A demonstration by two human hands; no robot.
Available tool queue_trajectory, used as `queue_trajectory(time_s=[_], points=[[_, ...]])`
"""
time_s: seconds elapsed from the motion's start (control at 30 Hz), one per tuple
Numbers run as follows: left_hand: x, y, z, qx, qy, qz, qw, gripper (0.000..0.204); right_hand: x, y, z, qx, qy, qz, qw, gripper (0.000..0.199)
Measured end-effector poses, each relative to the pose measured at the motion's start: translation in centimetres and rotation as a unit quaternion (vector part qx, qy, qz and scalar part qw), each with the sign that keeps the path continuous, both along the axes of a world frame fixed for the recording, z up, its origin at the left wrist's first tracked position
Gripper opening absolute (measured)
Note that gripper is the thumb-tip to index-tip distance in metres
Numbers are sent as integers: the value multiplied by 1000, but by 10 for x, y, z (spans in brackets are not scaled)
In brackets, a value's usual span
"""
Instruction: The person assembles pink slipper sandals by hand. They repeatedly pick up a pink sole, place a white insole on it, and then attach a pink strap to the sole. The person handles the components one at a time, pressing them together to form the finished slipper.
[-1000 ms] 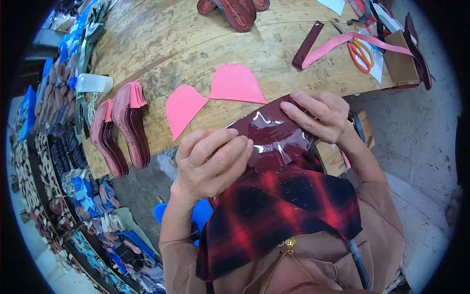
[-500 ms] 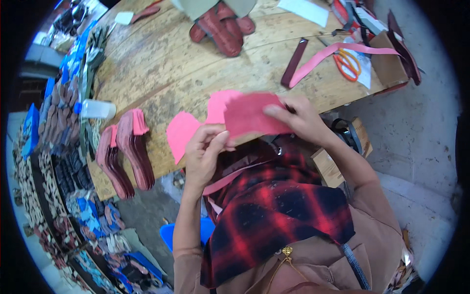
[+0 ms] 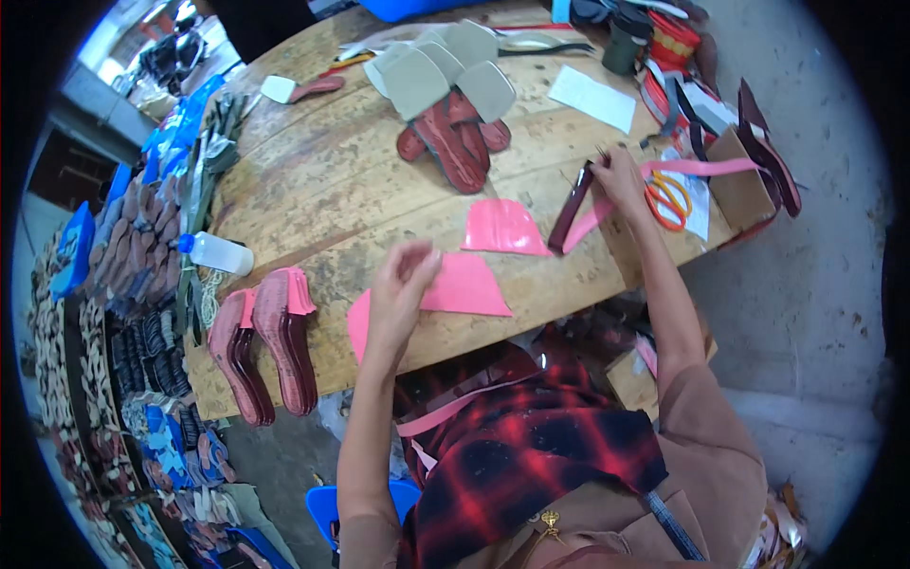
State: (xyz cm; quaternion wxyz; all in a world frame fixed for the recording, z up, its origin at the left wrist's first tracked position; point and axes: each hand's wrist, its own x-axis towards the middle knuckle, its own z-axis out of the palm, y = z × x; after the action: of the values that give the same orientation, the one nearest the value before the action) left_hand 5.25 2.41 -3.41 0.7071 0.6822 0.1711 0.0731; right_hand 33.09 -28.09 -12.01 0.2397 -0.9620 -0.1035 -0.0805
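The left forearm [image 3: 368,427] rises almost straight across the table's [image 3: 313,194] near edge, and the left hand [image 3: 403,284] is just past that edge, motion-blurred, its fingers loosely bent. The right forearm [image 3: 665,303] slants away and inward across the near edge toward the near right corner, carrying the right hand [image 3: 618,182] deeper over the table than the left, fingers bent, back of the hand uppermost.
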Motion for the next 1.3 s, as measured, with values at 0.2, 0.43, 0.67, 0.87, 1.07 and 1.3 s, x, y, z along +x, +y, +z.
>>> queue_trajectory(time_s=[0.2, 0.43, 0.67, 0.87, 1.07, 1.3], points=[[181, 54, -5, 144, -156, 141, 967, 71, -63, 14, 65, 487, -19, 41, 872, 9], [256, 100, -19, 168, -153, 129, 965, 48, -145, -18, 128, 565, 16, 47, 823, 15], [252, 114, -29, 99, -133, 75, 983, 35, -141, 5, 125, 551, 158, 40, 819, 34], [241, 94, -11, 7, -25, 49, 998, 47, -82, 120, 106, 442, 82, 243, 860, 20], [247, 104, -24, -61, -9, 23, 998, 51, -33, 183, 67, 145, -94, 242, 955, 15], [244, 129, -47, -143, -46, -11, 989, 44, -37, 187, 56, 114, -133, 246, 953, 19]])
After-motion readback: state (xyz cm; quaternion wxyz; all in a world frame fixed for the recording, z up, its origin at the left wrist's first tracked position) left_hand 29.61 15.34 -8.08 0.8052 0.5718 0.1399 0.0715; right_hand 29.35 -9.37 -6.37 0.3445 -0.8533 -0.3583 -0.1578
